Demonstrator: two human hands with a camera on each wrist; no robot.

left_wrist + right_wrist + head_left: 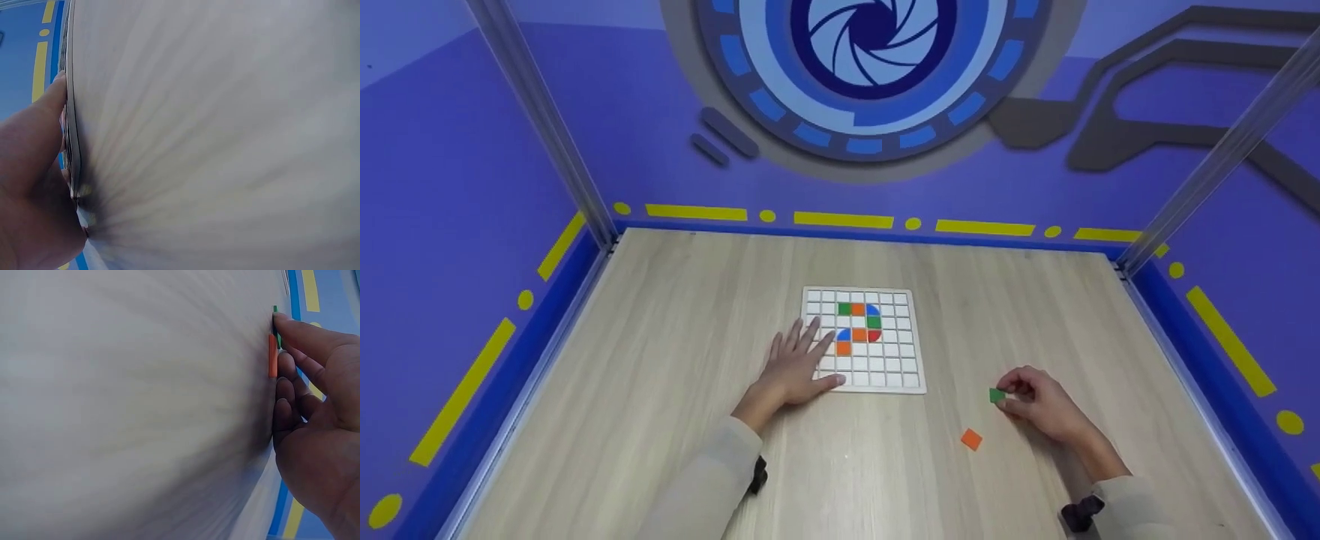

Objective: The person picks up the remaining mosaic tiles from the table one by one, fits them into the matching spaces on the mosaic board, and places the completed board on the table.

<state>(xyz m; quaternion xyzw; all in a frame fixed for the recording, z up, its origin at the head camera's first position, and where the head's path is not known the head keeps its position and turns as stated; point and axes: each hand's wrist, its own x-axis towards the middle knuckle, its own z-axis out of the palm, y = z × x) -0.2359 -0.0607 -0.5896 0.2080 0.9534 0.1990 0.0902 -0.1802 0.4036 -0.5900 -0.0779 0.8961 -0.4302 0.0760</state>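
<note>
A white square grid board (885,381) lies on the table, with green, orange, blue and red tiles set in its cells in a curved figure. My left hand (795,369) rests with spread, straight fingers over the board's left side, its thumb at the front edge. To the right of the board, my right hand (1041,403) pinches a green tile (997,395) between thumb and fingers, close over the table. An orange square tile (971,439) lies loose just in front of it. In the right wrist view the green tile (275,309) shows edge-on at the fingertips.
The wooden table (682,315) runs back to a blue wall (780,187) with yellow marks. Metal posts stand at both far corners, and low blue walls border the sides. A dark band (1081,514) sits on the right wrist.
</note>
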